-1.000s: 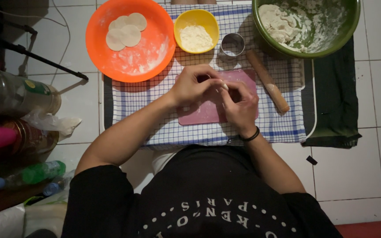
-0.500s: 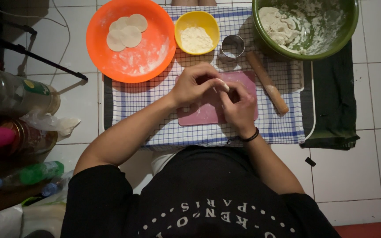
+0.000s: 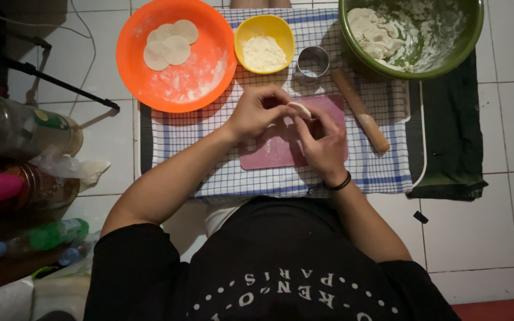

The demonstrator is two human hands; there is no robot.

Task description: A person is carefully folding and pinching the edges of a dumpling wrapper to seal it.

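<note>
Free room and obstacles, placed from the pink board point(image 3: 275, 151):
- Above it: orange bowl point(image 3: 176, 56), yellow bowl point(image 3: 265, 43), metal ring cutter point(image 3: 313, 62) and green bowl point(image 3: 411, 35) in a close row; narrow gaps only.
- Right of it: wooden rolling pin point(image 3: 361, 110) lies slantwise, just beside.
- Left of it: bare checked cloth point(image 3: 179, 148), open passage.
- Far left: bottles point(image 3: 19, 128) crowd the floor.
- Far right: bare white tiles point(image 3: 513, 137).

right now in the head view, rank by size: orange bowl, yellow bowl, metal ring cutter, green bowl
1. green bowl and orange bowl: look alike, and the green one is cut off
2. yellow bowl
3. metal ring cutter
</note>
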